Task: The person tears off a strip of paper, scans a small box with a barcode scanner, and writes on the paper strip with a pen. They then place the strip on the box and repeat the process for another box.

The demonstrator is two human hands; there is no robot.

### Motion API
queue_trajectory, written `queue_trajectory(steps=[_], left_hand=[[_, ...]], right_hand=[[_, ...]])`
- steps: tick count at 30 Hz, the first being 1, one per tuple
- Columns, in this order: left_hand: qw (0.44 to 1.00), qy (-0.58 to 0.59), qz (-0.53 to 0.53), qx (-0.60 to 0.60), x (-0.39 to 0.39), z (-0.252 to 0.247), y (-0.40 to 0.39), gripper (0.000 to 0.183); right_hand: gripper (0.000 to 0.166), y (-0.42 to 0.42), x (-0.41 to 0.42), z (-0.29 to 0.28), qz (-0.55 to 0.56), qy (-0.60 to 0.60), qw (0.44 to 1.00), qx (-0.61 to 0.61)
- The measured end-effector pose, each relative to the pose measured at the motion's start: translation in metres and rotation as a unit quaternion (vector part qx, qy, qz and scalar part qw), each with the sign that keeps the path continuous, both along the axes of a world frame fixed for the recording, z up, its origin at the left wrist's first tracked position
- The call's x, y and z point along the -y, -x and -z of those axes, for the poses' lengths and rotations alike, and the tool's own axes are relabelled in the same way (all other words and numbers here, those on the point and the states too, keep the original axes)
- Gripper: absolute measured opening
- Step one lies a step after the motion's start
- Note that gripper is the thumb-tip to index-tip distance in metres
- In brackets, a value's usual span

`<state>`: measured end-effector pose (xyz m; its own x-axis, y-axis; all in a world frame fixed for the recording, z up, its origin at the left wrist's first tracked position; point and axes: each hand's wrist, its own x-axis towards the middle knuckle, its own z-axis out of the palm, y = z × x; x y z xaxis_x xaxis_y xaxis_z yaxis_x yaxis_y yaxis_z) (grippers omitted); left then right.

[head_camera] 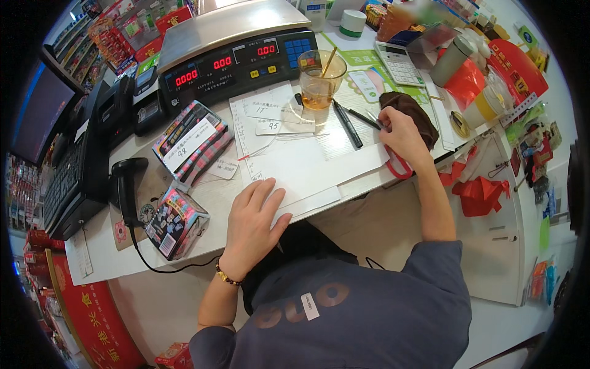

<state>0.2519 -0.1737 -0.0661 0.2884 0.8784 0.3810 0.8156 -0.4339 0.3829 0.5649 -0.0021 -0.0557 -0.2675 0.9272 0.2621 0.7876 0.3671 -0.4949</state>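
Observation:
My left hand [256,217] lies on white paper sheets [295,170] at the counter's near edge, fingers a little apart, nothing in it. My right hand [400,133] is at the right, its fingertips pinched at a slim silvery thing beside a dark pen [362,117]; whether they grip it is hidden. Red scissor handles [397,165] lie just below that hand, and a brown cloth [410,110] lies behind it. A black marker [347,124] rests left of it. Handwritten paper tags [286,126] lie above the sheets. Two colourful packs [191,143] [176,222] stand left, the upper bearing a tag.
A digital scale [235,60] spans the back. A glass of amber drink [318,83] stands near the pens. At left are a barcode scanner [124,189] with its cable and a keyboard [69,184]. A calculator [399,63], flask [451,60] and lidded cup [488,104] are at right.

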Motion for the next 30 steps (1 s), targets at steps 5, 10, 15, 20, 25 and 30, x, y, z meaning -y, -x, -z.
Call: queue_trajectory(steps=[5, 10, 15, 20, 25, 30], left_hand=[[1.0, -0.003, 0.006, 0.007, -0.002, 0.0, 0.0, 0.035], [1.0, -0.004, 0.008, 0.009, 0.002, 0.0, 0.003, 0.036], [1.0, -0.004, 0.006, 0.007, 0.002, -0.001, 0.002, 0.036], [0.997, -0.043, -0.016, 0.069, 0.006, 0.007, 0.0, 0.03], [0.997, -0.033, -0.001, 0.067, 0.014, 0.009, 0.002, 0.022], [0.994, -0.052, 0.002, 0.095, 0.018, 0.01, 0.002, 0.024]], right_hand=[[0.021, -0.042, -0.023, 0.002, 0.02, -0.006, 0.999, -0.038], [0.023, -0.045, -0.029, -0.005, -0.01, -0.021, 0.997, -0.07], [0.023, -0.029, -0.057, -0.009, 0.014, -0.087, 0.996, -0.013], [0.02, -0.02, -0.094, 0.004, 0.025, -0.062, 0.993, 0.097], [0.02, 0.006, -0.109, 0.009, -0.034, -0.075, 0.995, 0.046], [0.022, 0.018, -0.122, 0.012, -0.054, -0.156, 0.986, 0.022]])
